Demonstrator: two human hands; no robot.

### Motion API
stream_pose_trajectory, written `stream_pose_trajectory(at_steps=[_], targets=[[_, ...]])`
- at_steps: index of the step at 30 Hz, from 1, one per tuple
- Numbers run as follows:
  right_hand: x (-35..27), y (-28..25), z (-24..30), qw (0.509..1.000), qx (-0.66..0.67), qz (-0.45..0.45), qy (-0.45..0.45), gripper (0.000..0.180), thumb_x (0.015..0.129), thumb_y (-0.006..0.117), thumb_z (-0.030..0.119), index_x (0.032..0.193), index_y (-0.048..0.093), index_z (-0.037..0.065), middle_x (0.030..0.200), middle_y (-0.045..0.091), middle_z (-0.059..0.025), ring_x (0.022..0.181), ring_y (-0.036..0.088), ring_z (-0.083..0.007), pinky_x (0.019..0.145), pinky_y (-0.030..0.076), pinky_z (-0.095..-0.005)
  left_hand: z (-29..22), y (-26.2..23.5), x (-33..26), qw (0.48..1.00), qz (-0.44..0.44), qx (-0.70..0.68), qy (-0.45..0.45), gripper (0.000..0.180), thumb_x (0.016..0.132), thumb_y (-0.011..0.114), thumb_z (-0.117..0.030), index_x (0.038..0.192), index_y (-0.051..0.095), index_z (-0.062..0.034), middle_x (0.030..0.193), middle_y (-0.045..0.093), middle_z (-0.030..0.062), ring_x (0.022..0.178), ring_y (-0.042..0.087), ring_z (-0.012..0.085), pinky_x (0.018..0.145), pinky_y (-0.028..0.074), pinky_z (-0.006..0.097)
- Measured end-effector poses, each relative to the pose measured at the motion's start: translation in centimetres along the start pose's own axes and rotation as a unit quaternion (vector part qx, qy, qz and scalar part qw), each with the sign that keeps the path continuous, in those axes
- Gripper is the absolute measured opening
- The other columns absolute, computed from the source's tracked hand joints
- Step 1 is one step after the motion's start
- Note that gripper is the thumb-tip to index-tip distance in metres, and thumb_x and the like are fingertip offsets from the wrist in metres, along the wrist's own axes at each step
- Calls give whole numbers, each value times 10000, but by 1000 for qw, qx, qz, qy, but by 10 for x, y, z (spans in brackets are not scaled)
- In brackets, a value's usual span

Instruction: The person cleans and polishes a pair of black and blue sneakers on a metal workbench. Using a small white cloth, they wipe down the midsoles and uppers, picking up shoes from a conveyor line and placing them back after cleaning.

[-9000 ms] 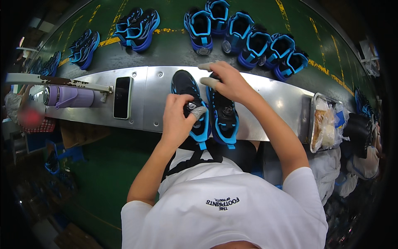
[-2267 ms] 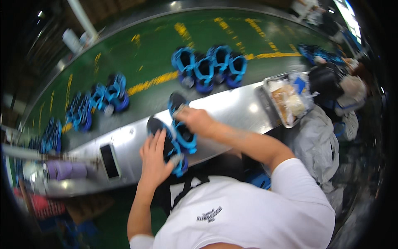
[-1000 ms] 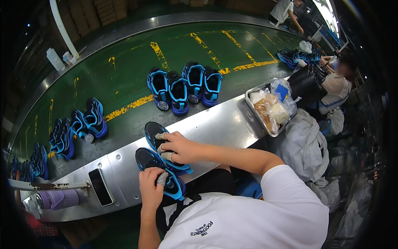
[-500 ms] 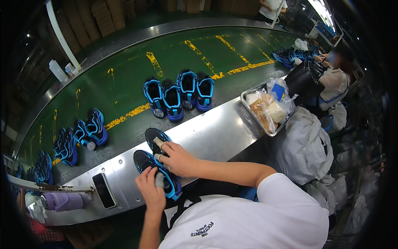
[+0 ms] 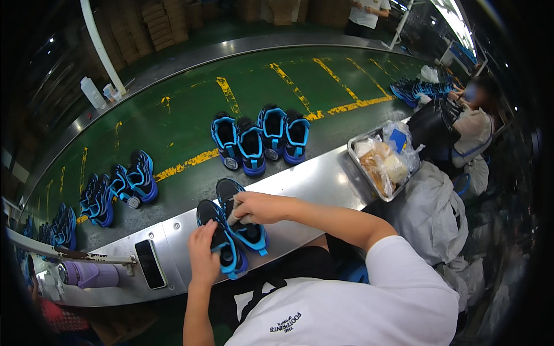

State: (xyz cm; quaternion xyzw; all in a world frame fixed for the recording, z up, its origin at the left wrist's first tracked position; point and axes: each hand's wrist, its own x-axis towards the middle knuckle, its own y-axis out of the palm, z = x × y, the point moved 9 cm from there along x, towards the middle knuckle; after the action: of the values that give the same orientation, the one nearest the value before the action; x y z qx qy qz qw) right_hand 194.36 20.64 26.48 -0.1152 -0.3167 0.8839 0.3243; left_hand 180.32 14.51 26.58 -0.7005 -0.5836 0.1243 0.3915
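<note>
Two black-and-blue sneakers lie side by side on the metal ledge in front of me, toes pointing away. My left hand is closed on the side of the left sneaker, near its laces. Over the right sneaker, my right hand has its fingers curled down at the laces and inner side. Pale covers wrap some of its fingers. Whatever its fingertips pinch is hidden. A grey piece shows in the left sneaker's opening.
Beyond the ledge, several matching sneakers stand on the green belt. A phone and a purple bottle lie to the left. At right are a metal tray of bagged pieces, a white sack and a seated person.
My right hand has gone from lying across the sneakers to curled fingers on the right one. My left hand has moved from the left sneaker's opening to its side. The view has shifted slightly.
</note>
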Motion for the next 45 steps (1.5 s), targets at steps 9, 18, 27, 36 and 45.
stream_pose_trajectory(at_steps=[9,18,27,36,45], targets=[[35,-25,-63,997,-64,-53,3,198,781,689,105,966,740,153,902,549,-138,890,566,-326,779,485,-389,34,37,47,998,13,63,-2,598,671,532,59,1261,541,-42,1331,543,148,1279,438,356,1090,282,437],[-7,-61,-37,995,-74,-32,56,290,795,692,133,1079,724,180,941,539,-120,926,556,-298,817,462,-362,-5,9,54,984,-83,-4,-159,220,793,714,-133,975,663,-22,903,555,103,833,543,273,762,446,377],[-74,-103,-43,985,-131,7,115,265,819,699,289,1055,704,170,940,588,-97,891,617,-292,778,497,-391,-64,57,81,984,21,-123,-124,253,733,642,40,978,673,-16,863,541,80,682,498,187,621,422,294],[-180,-169,-57,982,-133,15,134,285,826,682,346,1036,696,154,926,621,-112,907,629,-296,783,491,-415,-174,128,104,981,69,-149,-104,212,714,632,27,920,654,-20,835,572,88,727,538,227,637,434,311],[-228,-186,-90,989,-71,31,128,253,785,715,269,1013,720,160,947,617,-129,908,622,-317,781,493,-398,-199,186,102,949,80,-231,-199,311,745,685,38,1050,678,-22,845,600,19,714,495,73,651,410,215]])
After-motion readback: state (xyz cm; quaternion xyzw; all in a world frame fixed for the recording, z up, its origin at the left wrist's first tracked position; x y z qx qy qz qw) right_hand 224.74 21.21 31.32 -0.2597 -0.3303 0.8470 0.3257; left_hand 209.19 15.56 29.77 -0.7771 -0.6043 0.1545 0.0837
